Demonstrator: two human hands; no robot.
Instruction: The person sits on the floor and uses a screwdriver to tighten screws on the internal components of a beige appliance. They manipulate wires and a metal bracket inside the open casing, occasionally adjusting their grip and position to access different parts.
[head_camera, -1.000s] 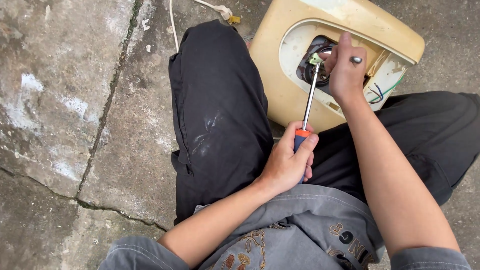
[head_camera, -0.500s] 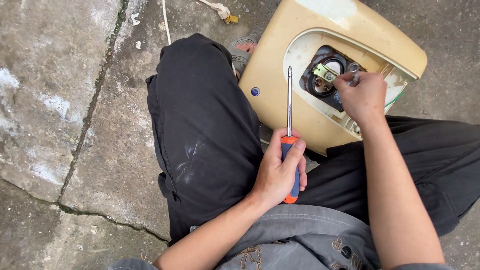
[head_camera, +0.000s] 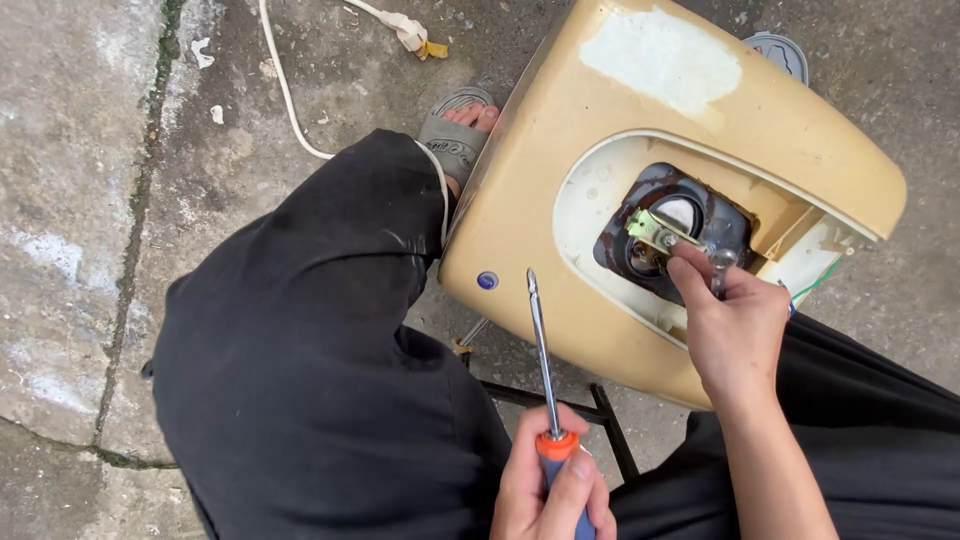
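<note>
Left hand: the left hand (head_camera: 548, 490) was wrapped in a fist around the orange-and-blue handle of a screwdriver (head_camera: 545, 375), low in the view between the knees.
Screwdriver: its shaft stood nearly upright, tip pointing at the lower edge of the casing and apart from it.
Right hand: the right hand (head_camera: 733, 325) reached into the casing's opening, fingertips pressed together on a small metal bracket (head_camera: 652, 231); a silvery part, perhaps a bolt, stuck up between the fingers.
Casing: a yellowed beige plastic appliance housing (head_camera: 560, 190) lay tilted between the person's legs, with a dark round cavity (head_camera: 690, 215) in its recessed panel.
Surroundings: black trousers (head_camera: 310, 370), a grey sandal (head_camera: 455, 135) on the foot beside the housing, a white cord (head_camera: 285, 95) on the concrete floor (head_camera: 80, 200).
</note>
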